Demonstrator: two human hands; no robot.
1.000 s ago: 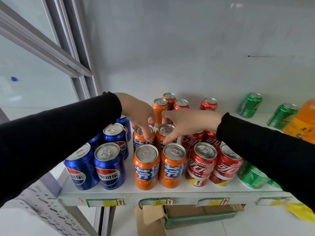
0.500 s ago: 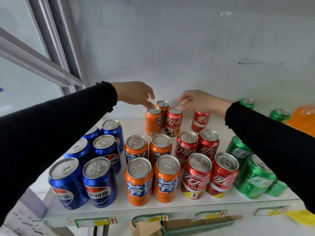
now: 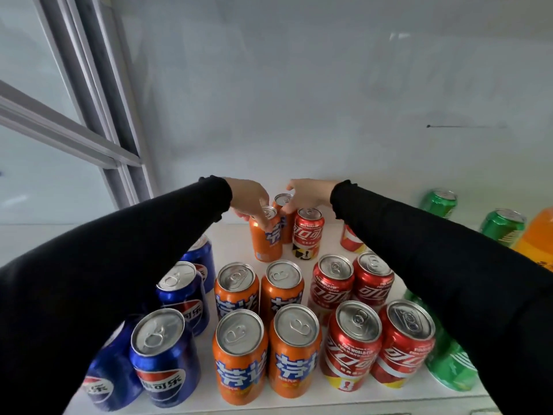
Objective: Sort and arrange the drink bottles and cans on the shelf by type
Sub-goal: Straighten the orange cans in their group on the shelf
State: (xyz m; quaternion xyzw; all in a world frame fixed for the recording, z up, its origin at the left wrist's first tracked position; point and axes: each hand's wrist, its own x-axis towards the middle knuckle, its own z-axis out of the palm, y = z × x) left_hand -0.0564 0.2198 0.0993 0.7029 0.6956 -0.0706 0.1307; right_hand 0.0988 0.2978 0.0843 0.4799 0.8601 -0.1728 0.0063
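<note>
Sleeves cover much: blue Pepsi cans (image 3: 163,351) at 8 o'clock partly hidden, green cans (image 3: 449,366) at 4 cut off. Left hand (image 3: 250,202) wraps fingers round nearer rear orange can (image 3: 266,235) at 12 on shelf (image 3: 233,244); right hand (image 3: 308,191) pinches farther orange can (image 3: 284,202) w/ fingertips. Red cans (image 3: 353,345) read "FIFA WORLD CUP"; other script too small.

Glossy orange metal can (image 3: 266,235) with a brushed silver lid under the left hand (image 3: 250,200); matt black cloth sleeve (image 3: 119,265) behind it; smooth white shelf (image 3: 233,241) below.
</note>
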